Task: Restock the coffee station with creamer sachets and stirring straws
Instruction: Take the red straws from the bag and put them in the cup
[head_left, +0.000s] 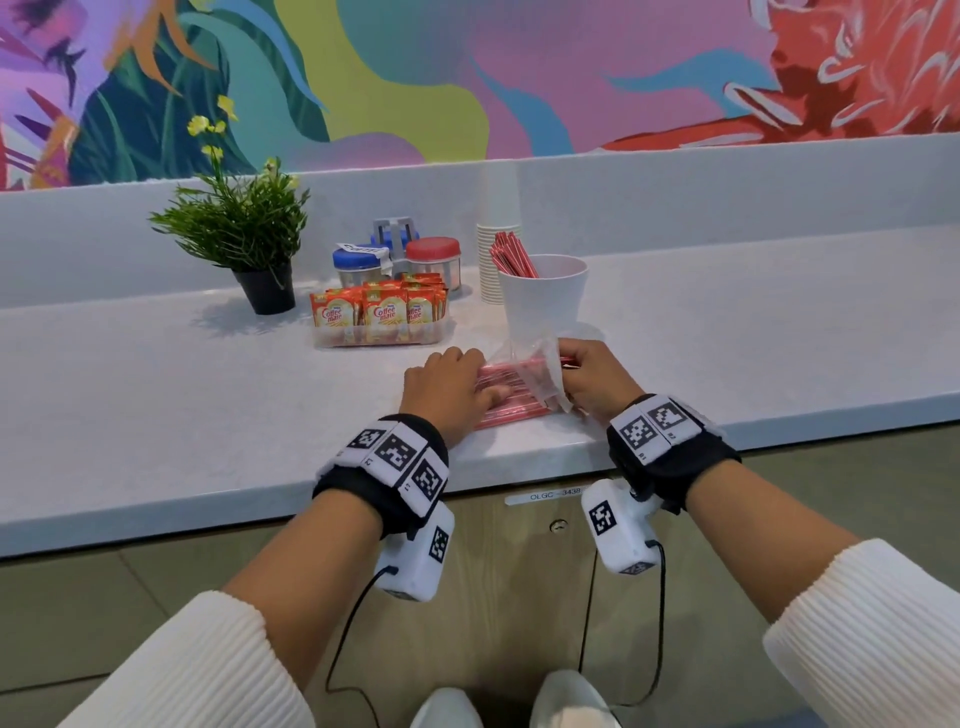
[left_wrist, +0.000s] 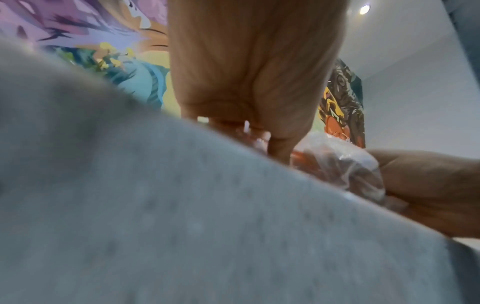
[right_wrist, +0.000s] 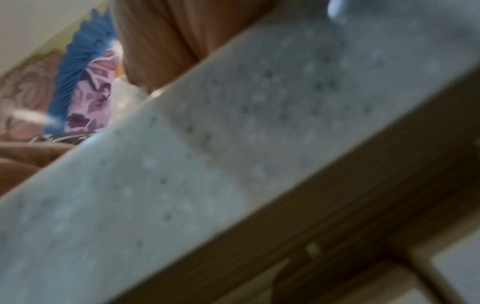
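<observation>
Low in the middle of the head view, a clear plastic bag of red stirring straws lies flat on the pale counter near its front edge. The left hand rests on the bag's left part, fingers laid straight across it, pressing rather than gripping. The right hand pinches the bag's open, crumpled right end; the left wrist view shows that plastic bunched against it. Just behind the bag stands one white cup with a bundle of red straws leaning in it, too tightly packed to count. To its left, one clear tray holds creamer sachets, three in the front row and more behind. Behind the tray are three jars in a caddy, two blue-lidded and one red-lidded. One stack of paper cups and one potted plant complete the row
</observation>
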